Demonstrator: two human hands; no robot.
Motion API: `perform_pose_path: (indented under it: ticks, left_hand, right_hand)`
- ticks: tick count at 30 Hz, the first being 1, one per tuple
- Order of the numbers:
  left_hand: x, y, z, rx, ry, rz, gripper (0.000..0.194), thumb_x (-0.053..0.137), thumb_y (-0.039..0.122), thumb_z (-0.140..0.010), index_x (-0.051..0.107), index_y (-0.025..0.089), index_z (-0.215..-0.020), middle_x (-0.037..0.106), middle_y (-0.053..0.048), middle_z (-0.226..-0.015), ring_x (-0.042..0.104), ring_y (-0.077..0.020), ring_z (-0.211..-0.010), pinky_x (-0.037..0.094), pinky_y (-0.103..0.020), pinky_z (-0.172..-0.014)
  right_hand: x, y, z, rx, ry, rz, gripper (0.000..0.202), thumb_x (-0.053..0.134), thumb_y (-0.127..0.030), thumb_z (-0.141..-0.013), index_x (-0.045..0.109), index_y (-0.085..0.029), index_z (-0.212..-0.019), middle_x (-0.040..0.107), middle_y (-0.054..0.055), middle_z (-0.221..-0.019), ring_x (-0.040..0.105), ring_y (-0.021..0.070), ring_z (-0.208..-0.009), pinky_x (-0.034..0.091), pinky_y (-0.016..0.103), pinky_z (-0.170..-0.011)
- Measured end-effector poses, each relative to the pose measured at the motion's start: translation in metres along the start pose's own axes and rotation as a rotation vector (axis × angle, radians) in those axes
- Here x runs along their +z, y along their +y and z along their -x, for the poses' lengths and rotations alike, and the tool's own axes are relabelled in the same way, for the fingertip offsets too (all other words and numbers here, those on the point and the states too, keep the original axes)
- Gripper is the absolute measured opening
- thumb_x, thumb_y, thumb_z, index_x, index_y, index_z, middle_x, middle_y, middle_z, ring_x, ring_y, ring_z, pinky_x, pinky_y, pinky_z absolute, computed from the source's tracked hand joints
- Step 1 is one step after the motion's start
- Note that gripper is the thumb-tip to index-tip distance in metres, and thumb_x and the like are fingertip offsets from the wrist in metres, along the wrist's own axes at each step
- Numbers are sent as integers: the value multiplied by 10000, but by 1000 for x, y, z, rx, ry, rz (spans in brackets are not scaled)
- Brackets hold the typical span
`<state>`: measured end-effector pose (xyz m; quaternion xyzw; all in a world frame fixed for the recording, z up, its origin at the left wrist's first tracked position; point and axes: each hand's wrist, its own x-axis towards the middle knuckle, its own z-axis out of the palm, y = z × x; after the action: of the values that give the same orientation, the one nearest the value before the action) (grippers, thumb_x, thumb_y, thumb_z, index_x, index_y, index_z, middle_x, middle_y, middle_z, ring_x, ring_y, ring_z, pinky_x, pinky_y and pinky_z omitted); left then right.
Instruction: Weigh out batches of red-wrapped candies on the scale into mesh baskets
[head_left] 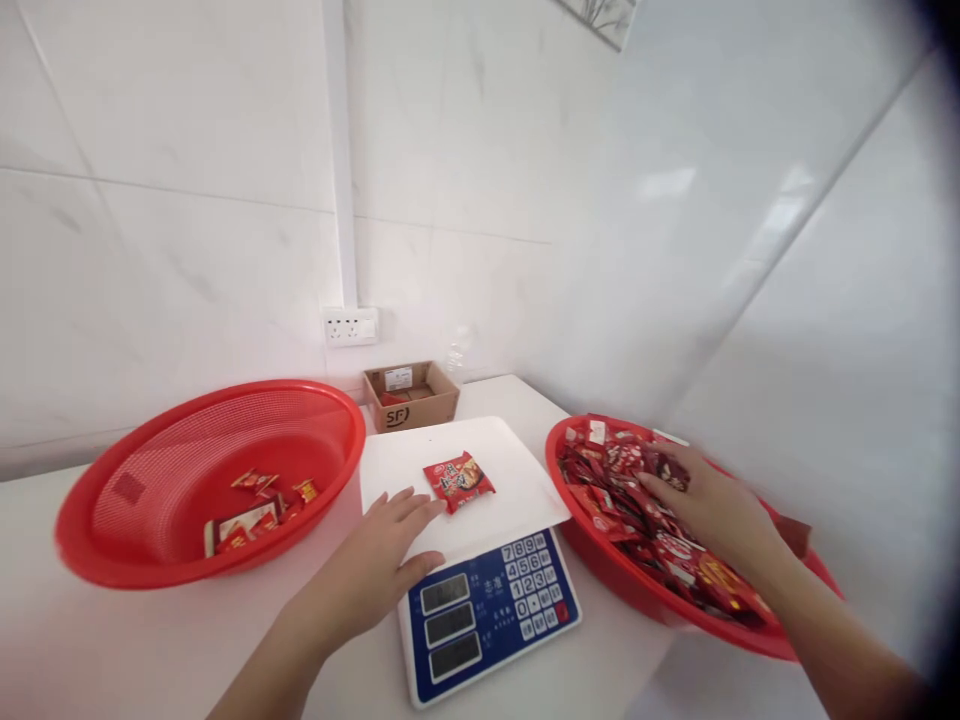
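A single red snack packet (459,481) with a printed food picture lies on the white plate (517,490) of a digital scale. My left hand (394,545) is at the plate's left front corner, fingers stretched out beside the packet and holding nothing. The scale's blue keypad panel (491,610) faces me; I cannot read its dark displays. On the right, a red basket (600,570) is heaped with red packets (622,500). My right hand (701,500) reaches into this heap, thumb and fingers around a dark red packet (671,472); the fingertips are partly hidden.
A large red mesh basket (135,480) on the left holds several small packets and a flat pale-edged object (244,525). Behind the scale stand an open cardboard box (424,410) and a clear plastic bottle (459,350). A wall socket (351,327) is above the white table.
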<state>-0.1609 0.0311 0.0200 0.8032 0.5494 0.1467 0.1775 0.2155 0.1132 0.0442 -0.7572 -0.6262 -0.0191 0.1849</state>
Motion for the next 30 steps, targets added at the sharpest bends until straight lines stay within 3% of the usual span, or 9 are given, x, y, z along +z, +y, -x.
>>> perform_pose_path:
  ticks: [3,9,12,16,19,22,25,27,30]
  left_hand:
    - [-1,0,2,15,2,25,485,401,445,-910,401,280,-1366,404,-34,-1443,267,-237,-1372,232,-467,-1114]
    - [2,0,3,46,19,39,515,413,452,-908,355,286,-1392,371,-50,-1462,263,-244,-1373,216,-480,-1119]
    - [5,2,1,49,24,49,601,448,461,-892,245,307,-1436,257,-52,-1514,198,-252,-1394,197,-496,-1121]
    - [9,4,-1,83,-29,83,714,497,533,-844,176,335,-1450,159,-40,-1543,105,-283,-1409,153,-523,-1126]
    - [9,6,-2,143,-82,102,666,506,591,-809,308,360,-1401,230,-22,-1526,115,-312,-1405,123,-558,-1119]
    - [9,8,-2,157,-140,102,658,514,629,-780,386,356,-1365,312,-24,-1493,130,-326,-1400,96,-574,-1116]
    - [9,8,-2,123,-168,80,659,495,640,-784,388,354,-1368,306,-37,-1496,127,-339,-1398,99,-579,-1111]
    - [10,7,-2,100,-148,64,599,471,618,-812,411,366,-1352,296,-39,-1500,137,-341,-1396,112,-582,-1106]
    - [10,6,-1,71,-102,33,522,467,557,-847,440,359,-1330,311,-51,-1491,162,-334,-1392,127,-580,-1101]
  right_hand:
    - [6,-41,14,-181,-99,-108,461,505,-429,-793,516,-291,-1232,675,57,-1035,631,296,-899,475,385,-732]
    - [40,-122,56,-797,-244,-148,373,487,-204,-815,556,-312,-1165,646,17,-1135,619,213,-949,478,313,-756]
    - [54,-145,65,-943,-279,-117,383,461,-156,-822,544,-287,-1173,633,31,-1160,604,211,-977,488,299,-725]
    - [58,-150,59,-849,-284,-208,357,450,-181,-831,554,-270,-1161,628,53,-1162,592,222,-1013,492,336,-778]
    - [58,-142,47,-642,-294,-413,370,447,-295,-851,521,-258,-1212,598,63,-1214,578,227,-1055,468,385,-882]
    - [65,-132,35,-454,-319,-552,505,461,-392,-835,434,-233,-1314,550,86,-1278,565,231,-1087,459,393,-917]
    - [75,-121,27,-452,-289,-482,609,497,-376,-796,375,-218,-1371,452,100,-1381,466,251,-1217,396,422,-998]
    - [78,-114,27,-488,-266,-370,592,510,-359,-783,421,-211,-1348,407,98,-1419,365,258,-1301,311,436,-1066]
    - [76,-107,32,-494,-282,-239,488,502,-369,-796,526,-220,-1260,469,94,-1370,408,265,-1266,337,431,-1043]
